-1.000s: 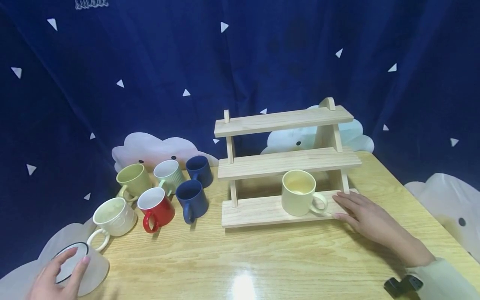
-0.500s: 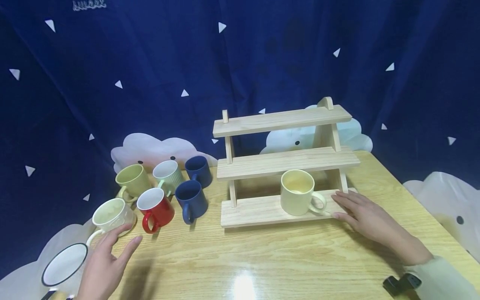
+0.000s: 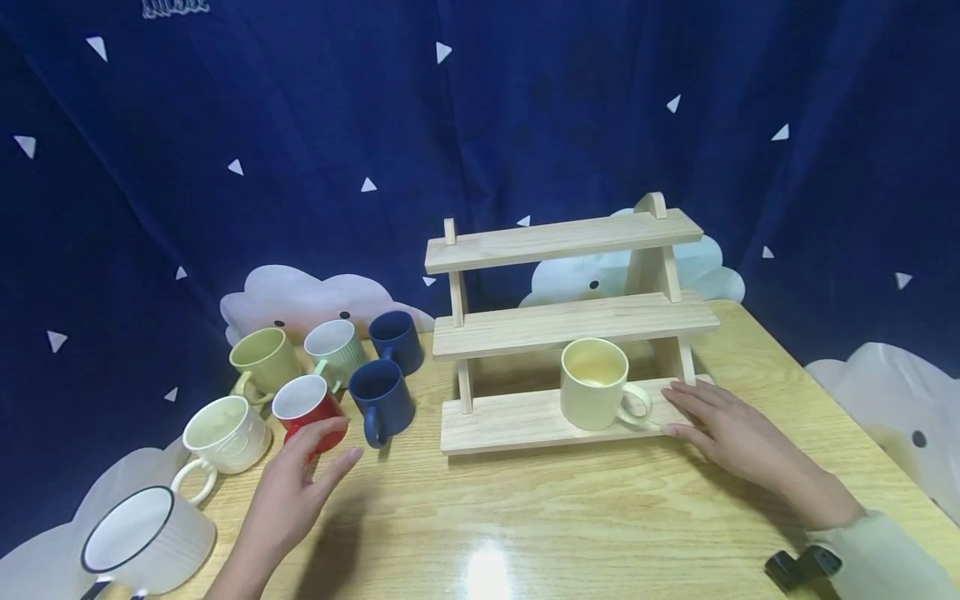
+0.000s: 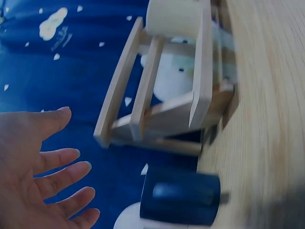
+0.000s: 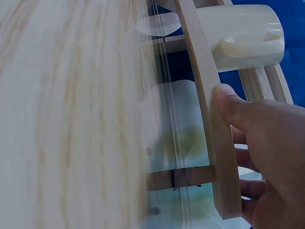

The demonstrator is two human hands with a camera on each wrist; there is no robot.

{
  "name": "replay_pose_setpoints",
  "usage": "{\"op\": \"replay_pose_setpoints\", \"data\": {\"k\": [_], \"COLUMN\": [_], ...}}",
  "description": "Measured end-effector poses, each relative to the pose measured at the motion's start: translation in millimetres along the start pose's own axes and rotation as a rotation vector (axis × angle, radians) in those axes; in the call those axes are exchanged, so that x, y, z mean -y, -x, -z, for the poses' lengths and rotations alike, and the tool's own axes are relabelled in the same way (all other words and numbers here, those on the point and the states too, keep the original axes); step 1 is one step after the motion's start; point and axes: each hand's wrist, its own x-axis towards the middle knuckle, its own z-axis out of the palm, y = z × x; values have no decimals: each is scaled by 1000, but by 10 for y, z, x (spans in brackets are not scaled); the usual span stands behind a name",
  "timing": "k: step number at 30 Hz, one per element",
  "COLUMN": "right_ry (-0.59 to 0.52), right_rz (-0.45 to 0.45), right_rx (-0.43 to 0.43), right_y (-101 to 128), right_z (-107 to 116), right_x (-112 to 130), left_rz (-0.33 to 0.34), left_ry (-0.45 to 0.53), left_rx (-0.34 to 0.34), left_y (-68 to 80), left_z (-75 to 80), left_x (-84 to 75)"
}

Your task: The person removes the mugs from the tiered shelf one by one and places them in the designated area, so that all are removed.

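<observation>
Red mug (image 3: pixel 303 408): stands on the bench (image 3: pixel 570 517) among the mugs at 9 o'clock of the wooden rack (image 3: pixel 562 333); its handle is hidden behind the hand.
Left hand (image 3: pixel 296 492): fingers spread wide, holding nothing, just in front of the red mug; contact cannot be told.
Right hand (image 3: pixel 731 437): fingers straight, resting on the rack's bottom shelf end, at 3 o'clock of the cream mug (image 3: pixel 596 385).
Blue mug (image 3: pixel 382 400): just at 3 o'clock of the red mug.
White mug (image 3: pixel 225 433): at 9 o'clock of the red mug.

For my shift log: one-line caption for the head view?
Left hand reaches open toward the red mug; right hand steadies the rack holding a cream mug.
</observation>
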Motion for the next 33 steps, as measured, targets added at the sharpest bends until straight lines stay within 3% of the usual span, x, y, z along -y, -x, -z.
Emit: {"op": "replay_pose_setpoints", "data": {"k": [5, 15, 21, 27, 33], "right_ry": [-2, -3, 2, 4, 14], "right_rz": [-9, -9, -27, -29, -23], "right_rx": [0, 13, 18, 19, 13], "right_y": [3, 2, 12, 15, 3], "right_z": [2, 1, 15, 5, -1], "right_x": [4, 2, 2, 5, 10], "left_rz": [-12, -100, -167, -295, -329], "left_ry": [36, 81, 115, 133, 143], "left_rx": [76, 121, 149, 183, 248], "left_y": [-83, -221, -297, -341, -348], "left_z": [-152, -488, -674, -922, -1157], "left_x": [-162, -435, -643, -863, -1084]}}
